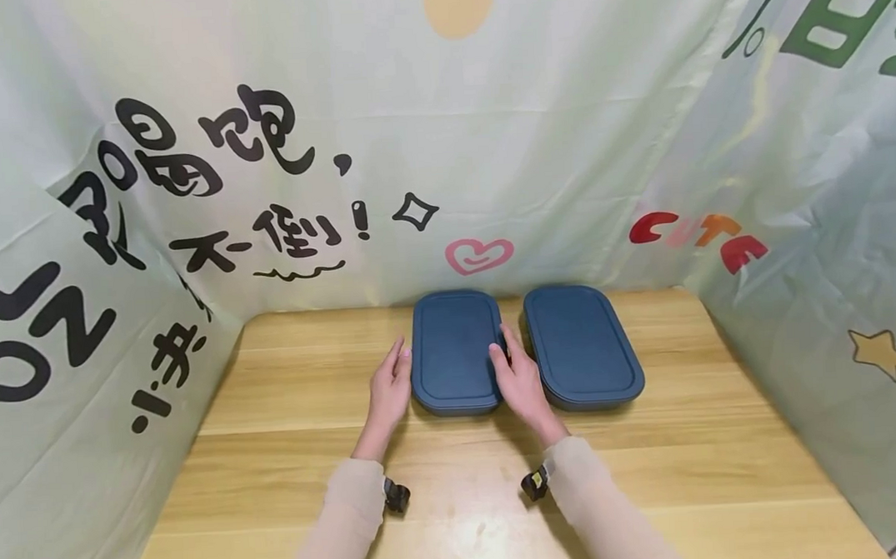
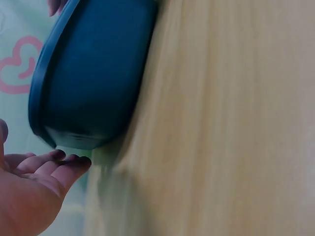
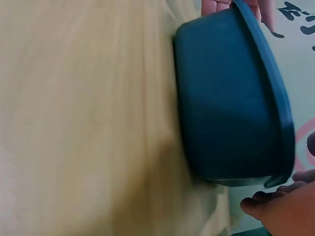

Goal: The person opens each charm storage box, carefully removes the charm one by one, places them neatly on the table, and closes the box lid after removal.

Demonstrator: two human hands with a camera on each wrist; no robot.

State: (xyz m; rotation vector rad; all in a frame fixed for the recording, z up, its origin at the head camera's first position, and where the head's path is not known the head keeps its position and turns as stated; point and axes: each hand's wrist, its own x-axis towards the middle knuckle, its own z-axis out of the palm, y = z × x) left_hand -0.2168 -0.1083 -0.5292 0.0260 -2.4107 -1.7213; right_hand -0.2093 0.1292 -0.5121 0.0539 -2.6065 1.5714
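Note:
A dark blue lidded box (image 1: 456, 352), a rounded rectangle, sits near the back of the wooden table. At its left side is my left hand (image 1: 391, 387), fingers extended and thumb up. My right hand (image 1: 521, 383) reaches into the gap on its right side, with the thumb over the lid's edge. In the left wrist view the left fingertips (image 2: 74, 164) are right by the end of the box (image 2: 98, 73). The right wrist view has the right fingers (image 3: 261, 199) similarly close to the box wall (image 3: 226, 98), loosely extended.
A second blue lidded box (image 1: 584, 344) of like shape stands just to the right, slightly angled. Behind the wooden table (image 1: 292, 486) hangs a printed cloth (image 1: 562, 141), which also encloses both sides. Each wrist carries a small black camera (image 1: 397, 497).

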